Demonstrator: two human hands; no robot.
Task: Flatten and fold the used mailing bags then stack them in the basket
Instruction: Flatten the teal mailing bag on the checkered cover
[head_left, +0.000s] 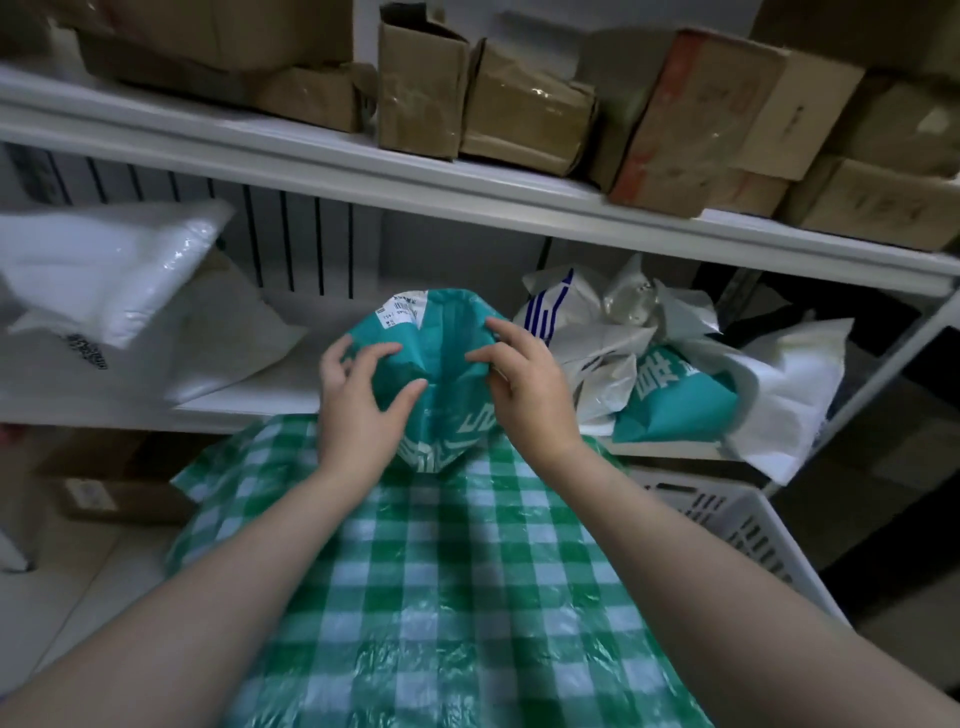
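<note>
Fingers (337, 359) of left hand (358, 410) & right hand (530, 389) are curled round teal mailing bag (441, 410), w/ fold unfinished; crumpled bags (623, 358) are left on shelf (260, 397), none seen in basket (727, 514).

Creased teal mailing bag (441, 374), held aloft

Crumpled bag pile (649, 358) crowding shelf's right side.

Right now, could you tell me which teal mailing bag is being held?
The labelled teal bag, held between left hand and right hand; the other teal bag lies untouched on the shelf.
</note>
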